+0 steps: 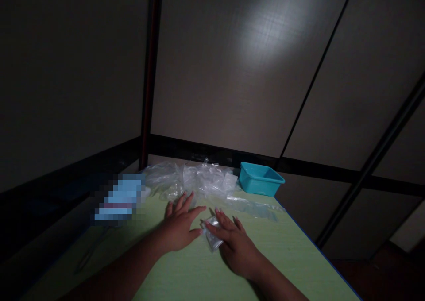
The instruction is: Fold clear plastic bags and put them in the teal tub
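My left hand [181,225] lies flat on the green table [282,256], fingers spread and stretched toward a heap of clear plastic bags [195,179]. Nothing is in it. My right hand [232,241] rests beside it, its fingers pressed down on a small folded clear plastic bag [211,238] that lies on the table between the two hands. The left thumb tip nearly touches that bag. The scene is dim.
A teal plastic tub [260,178] stands at the table's far right corner. A loose clear bag [255,207] lies in front of it. A blurred bluish patch [121,197] sits at the left. Dark panelled walls close the back and left.
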Motion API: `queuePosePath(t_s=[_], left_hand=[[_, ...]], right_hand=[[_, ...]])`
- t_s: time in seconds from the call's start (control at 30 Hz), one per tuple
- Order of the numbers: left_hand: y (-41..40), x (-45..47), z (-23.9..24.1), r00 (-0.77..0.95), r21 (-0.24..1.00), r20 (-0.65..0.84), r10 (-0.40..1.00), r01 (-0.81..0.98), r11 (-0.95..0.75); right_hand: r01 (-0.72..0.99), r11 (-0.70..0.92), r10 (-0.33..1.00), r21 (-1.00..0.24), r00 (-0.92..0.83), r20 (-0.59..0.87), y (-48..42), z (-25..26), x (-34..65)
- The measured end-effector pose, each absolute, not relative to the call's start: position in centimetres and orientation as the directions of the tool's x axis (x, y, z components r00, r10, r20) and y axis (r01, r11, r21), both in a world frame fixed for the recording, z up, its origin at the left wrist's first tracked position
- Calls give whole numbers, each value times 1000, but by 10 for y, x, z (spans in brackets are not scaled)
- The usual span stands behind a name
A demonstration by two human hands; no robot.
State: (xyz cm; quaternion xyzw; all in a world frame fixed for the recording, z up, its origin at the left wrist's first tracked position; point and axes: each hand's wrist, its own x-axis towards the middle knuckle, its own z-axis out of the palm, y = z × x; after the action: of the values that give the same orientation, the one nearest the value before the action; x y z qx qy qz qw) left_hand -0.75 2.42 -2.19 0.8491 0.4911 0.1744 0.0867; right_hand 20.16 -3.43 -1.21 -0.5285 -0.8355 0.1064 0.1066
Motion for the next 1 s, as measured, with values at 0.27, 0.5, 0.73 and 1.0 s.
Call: queuePosePath(t_s=[0.27, 0.5, 0.73, 1.0], left_hand=[[28, -10, -23, 485, 320, 174, 857, 795, -515], [29, -9, -19, 461, 295, 140, 876, 826, -481], [32, -9, -24, 457, 295, 168, 873, 822, -487], [29, -8, -22, 502, 294, 161, 850, 797, -527]], right_hand=[[852, 451, 888, -266, -458, 37, -37, -6, 203], [834, 482, 868, -269, -497, 14, -42, 2, 202], [833, 497, 865, -243, -499, 56, -44, 2, 201], [849, 486, 872, -208, -487, 51, -39, -6, 203]])
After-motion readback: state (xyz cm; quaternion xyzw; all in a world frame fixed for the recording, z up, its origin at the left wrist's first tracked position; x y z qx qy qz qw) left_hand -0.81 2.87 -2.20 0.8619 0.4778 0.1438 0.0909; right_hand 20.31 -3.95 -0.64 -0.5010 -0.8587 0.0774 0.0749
